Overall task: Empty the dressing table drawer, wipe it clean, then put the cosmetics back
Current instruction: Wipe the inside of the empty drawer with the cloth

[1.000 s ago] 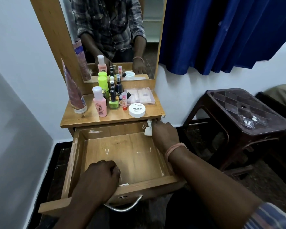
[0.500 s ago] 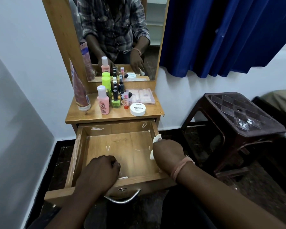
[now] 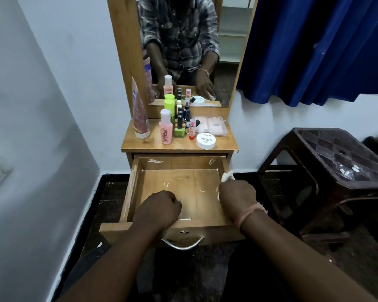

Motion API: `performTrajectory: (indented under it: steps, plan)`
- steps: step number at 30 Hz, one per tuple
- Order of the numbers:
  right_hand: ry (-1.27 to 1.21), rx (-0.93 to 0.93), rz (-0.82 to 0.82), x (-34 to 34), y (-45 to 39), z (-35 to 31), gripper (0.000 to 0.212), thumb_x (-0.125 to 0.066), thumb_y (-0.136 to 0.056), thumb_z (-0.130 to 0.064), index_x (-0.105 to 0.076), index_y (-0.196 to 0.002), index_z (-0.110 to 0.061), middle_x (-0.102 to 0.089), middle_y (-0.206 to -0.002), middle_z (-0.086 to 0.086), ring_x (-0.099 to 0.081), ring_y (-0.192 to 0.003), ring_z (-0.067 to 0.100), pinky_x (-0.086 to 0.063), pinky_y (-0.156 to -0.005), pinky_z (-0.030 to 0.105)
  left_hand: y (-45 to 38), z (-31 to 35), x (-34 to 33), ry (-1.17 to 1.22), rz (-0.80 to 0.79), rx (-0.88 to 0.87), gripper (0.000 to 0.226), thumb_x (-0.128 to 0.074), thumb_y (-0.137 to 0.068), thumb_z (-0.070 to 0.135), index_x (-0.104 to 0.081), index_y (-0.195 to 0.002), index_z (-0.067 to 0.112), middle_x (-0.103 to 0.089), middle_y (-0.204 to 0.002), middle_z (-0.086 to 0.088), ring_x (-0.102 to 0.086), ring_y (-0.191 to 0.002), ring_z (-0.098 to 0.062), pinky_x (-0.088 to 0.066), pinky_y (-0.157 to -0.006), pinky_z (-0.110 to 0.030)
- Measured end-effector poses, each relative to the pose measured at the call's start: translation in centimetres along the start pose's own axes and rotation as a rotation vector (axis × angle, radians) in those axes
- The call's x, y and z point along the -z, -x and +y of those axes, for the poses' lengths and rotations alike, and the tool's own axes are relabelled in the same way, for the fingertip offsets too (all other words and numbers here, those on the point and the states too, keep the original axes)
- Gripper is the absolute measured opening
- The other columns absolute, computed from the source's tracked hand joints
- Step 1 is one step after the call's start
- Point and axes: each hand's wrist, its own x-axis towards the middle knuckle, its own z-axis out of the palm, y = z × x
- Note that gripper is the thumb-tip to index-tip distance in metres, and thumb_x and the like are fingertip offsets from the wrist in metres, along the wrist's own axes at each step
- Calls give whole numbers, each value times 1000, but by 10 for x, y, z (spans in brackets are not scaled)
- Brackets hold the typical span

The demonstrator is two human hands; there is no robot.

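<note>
The drawer [image 3: 179,192] stood pulled out of the dressing table [image 3: 140,147], bare wood inside, scuffed with pale marks. The right hand [image 3: 237,197] gripped a white cloth [image 3: 227,176] against its right wall while the left hand [image 3: 158,209] curled over the front edge. Bottles [image 3: 165,129] and a white jar [image 3: 206,141] crowded the tabletop below the mirror [image 3: 190,46], beside a blue curtain [image 3: 314,46] and dark stool [image 3: 336,162].

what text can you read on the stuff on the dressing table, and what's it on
"NAIL POLISH": lid of the round white tub; the small word above it and the line below are too blurred to read.
Pink bottle: dark print, unreadable.
Pink tube: unreadable.
Green bottle: no readable text.
</note>
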Motion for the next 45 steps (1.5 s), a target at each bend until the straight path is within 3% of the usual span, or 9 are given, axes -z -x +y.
performTrajectory:
  steps: [8,11,14,19,23,31,36,41,45]
  plan:
    - [16,204,-341,81,28,11,25,-64,-93,-20,-69,-116,-13,-71,-114,6,-65,-93,21,-54,-80,32,26,-6,21,267,363,-93,20,-56,-98,30,-75,-104,28,-72,-105,13,-64,-90,-8,-51,-81,-27]
    - [-41,391,-429,101,31,-11,23,-60,-90,-13,-76,-103,-21,-74,-93,-2,-69,-79,16,-57,-70,31,41,-32,45,340,635,14,25,-52,-96,29,-76,-102,25,-72,-99,10,-65,-88,-12,-51,-77,-29]
    - [-323,527,-323,102,37,-60,18,-61,-89,-16,-76,-89,-26,-74,-80,-5,-69,-71,14,-54,-59,28,48,-70,59,366,778,225,31,-47,-92,26,-74,-106,23,-74,-103,0,-66,-95,-23,-55,-85,-39]
    - [-548,776,-92,77,65,-159,17,-65,-82,-16,-78,-93,-20,-73,-93,3,-68,-83,19,-55,-75,34,32,-94,63,607,567,577,25,-48,-98,18,-69,-110,11,-70,-118,-13,-63,-111,-35,-46,-91,-38]
    - [-295,748,24,58,72,-189,18,-59,-88,-3,-67,-105,-3,-60,-109,17,-63,-99,35,-47,-77,37,28,-94,50,702,508,587,36,-41,-85,28,-67,-103,11,-72,-104,-10,-65,-96,-32,-50,-87,-39]
    - [-274,589,322,43,-12,-205,21,-62,-94,-15,-73,-112,-16,-68,-108,7,-68,-97,26,-56,-82,36,31,-95,35,573,542,582,21,-43,-102,22,-61,-114,22,-69,-114,-8,-63,-105,-34,-40,-77,-35]
    - [-213,507,382,43,-38,-209,29,-63,-95,-15,-68,-124,-16,-67,-115,8,-69,-96,27,-59,-83,39,32,-94,38,500,495,558,21,-44,-101,20,-60,-114,25,-69,-114,-4,-63,-102,-30,-42,-78,-34]
    - [-61,744,307,40,-3,-201,55,-55,-98,-12,-41,-152,-11,-53,-142,19,-64,-109,35,-56,-82,40,24,-97,38,506,439,598,18,-47,-99,22,-61,-108,31,-70,-112,0,-62,-99,-25,-48,-83,-36]
    - [29,798,253,40,9,-204,62,-59,-91,-8,-39,-150,-4,-45,-144,21,-63,-105,36,-55,-78,40,25,-97,40,512,396,586,17,-50,-98,24,-61,-108,31,-68,-111,1,-60,-97,-24,-47,-84,-35]
